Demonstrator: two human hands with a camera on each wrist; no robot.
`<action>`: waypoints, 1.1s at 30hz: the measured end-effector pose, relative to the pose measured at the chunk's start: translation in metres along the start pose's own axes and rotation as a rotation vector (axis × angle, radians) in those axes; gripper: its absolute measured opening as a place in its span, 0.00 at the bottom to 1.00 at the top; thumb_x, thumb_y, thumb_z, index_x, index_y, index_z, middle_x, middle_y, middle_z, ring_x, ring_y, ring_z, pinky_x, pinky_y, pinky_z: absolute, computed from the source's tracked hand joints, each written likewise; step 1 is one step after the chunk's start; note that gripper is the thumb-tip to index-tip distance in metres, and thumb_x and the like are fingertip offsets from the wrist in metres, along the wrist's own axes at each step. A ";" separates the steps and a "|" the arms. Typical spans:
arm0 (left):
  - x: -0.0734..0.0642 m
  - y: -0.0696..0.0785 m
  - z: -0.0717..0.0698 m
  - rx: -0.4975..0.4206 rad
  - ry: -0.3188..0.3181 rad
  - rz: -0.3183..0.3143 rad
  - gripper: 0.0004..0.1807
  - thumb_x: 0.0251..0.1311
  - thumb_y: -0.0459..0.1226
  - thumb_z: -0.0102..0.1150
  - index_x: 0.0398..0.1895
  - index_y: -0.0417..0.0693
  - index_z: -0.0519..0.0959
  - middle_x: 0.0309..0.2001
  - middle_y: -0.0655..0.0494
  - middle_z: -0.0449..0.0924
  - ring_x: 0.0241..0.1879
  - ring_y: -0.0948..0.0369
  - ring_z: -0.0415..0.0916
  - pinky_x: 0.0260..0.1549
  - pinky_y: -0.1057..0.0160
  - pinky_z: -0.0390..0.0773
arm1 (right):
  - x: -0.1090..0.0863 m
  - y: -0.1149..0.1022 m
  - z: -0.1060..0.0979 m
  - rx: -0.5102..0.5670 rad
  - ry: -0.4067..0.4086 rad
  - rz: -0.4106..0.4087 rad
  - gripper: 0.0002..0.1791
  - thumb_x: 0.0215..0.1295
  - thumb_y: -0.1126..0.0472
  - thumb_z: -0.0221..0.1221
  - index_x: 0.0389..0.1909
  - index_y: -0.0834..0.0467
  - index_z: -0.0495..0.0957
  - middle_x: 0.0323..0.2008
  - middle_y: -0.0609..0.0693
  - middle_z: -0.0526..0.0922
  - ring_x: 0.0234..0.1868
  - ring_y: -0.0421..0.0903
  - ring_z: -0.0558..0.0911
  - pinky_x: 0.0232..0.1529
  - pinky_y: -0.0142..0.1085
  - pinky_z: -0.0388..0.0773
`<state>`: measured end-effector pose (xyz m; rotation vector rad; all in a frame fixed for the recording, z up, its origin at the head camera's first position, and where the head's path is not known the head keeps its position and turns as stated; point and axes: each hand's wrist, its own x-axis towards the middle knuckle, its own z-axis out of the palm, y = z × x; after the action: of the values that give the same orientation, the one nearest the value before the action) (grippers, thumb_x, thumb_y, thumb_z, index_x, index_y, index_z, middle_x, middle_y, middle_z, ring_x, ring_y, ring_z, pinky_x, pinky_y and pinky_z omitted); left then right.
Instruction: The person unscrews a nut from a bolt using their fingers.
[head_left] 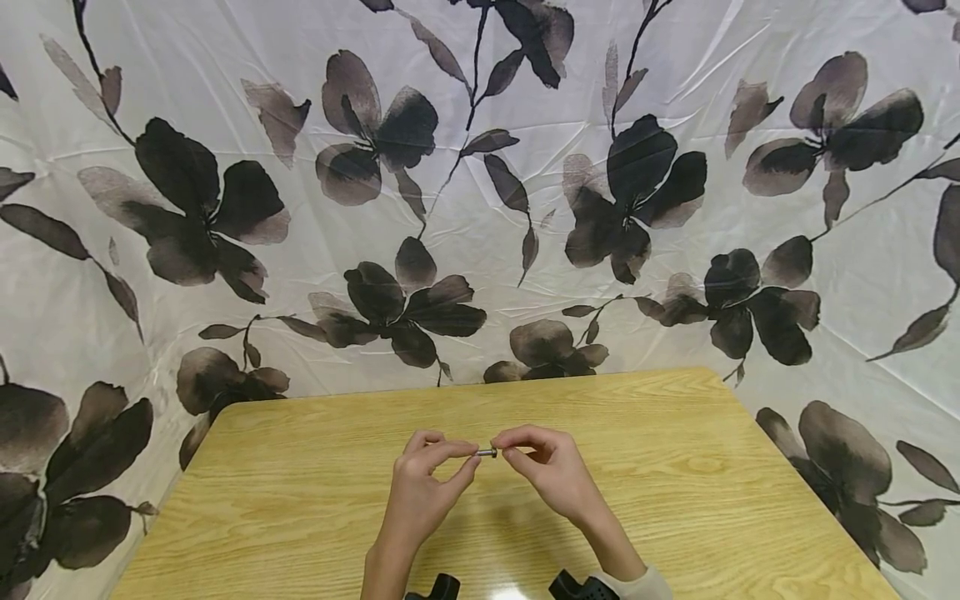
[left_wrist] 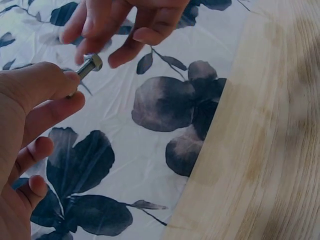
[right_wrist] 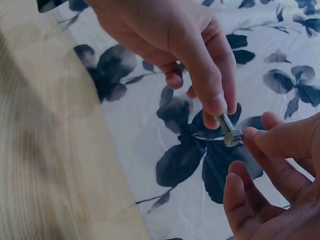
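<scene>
A short silver bolt [head_left: 486, 452] with a threaded shank is held up between the two hands. My left hand [head_left: 427, 483] pinches its shank between thumb and index finger, hiding that end. At the other end is a hexagonal nut [right_wrist: 232, 138] with a round centre, facing my right hand [head_left: 551, 471]. In the right wrist view, a right fingertip [right_wrist: 248, 134] comes right up to the nut's side. The right thumb and index finger are slightly parted beside the nut, and the other right fingers curve loosely. The left wrist view shows the bolt [left_wrist: 89, 66] tilted.
Under both hands lies a light wooden tabletop [head_left: 322, 500] with rounded far corners. White cloth [head_left: 510, 250] with dark flowers hangs behind and around it. Black devices, such as the one [head_left: 577, 586] at the right wrist, show at the bottom edge.
</scene>
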<state>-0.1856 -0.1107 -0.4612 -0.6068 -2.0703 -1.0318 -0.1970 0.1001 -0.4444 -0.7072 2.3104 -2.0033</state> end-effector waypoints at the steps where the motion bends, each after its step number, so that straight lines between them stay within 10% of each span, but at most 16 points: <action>1: 0.000 0.000 0.000 0.004 0.002 -0.001 0.11 0.46 0.30 0.81 0.33 0.51 0.91 0.29 0.63 0.88 0.36 0.65 0.72 0.28 0.66 0.75 | 0.000 -0.001 0.000 0.003 0.000 -0.002 0.09 0.74 0.63 0.61 0.49 0.59 0.86 0.51 0.57 0.86 0.53 0.44 0.85 0.52 0.36 0.84; 23: 0.002 0.002 0.001 -0.054 0.063 0.032 0.14 0.45 0.27 0.81 0.36 0.50 0.91 0.36 0.60 0.91 0.38 0.62 0.74 0.34 0.66 0.77 | 0.001 -0.001 -0.001 -0.020 0.005 0.119 0.15 0.75 0.53 0.61 0.47 0.60 0.86 0.40 0.57 0.89 0.43 0.56 0.86 0.39 0.38 0.84; 33: 0.002 0.000 0.002 -0.046 0.038 0.037 0.14 0.45 0.27 0.81 0.36 0.48 0.92 0.35 0.58 0.91 0.39 0.62 0.73 0.34 0.67 0.75 | 0.001 0.000 -0.001 -0.018 -0.001 0.093 0.13 0.74 0.56 0.62 0.50 0.60 0.85 0.43 0.57 0.89 0.42 0.45 0.86 0.41 0.41 0.84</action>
<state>-0.1873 -0.1088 -0.4608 -0.6418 -1.9994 -1.0647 -0.1984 0.1009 -0.4441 -0.5898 2.3172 -1.9459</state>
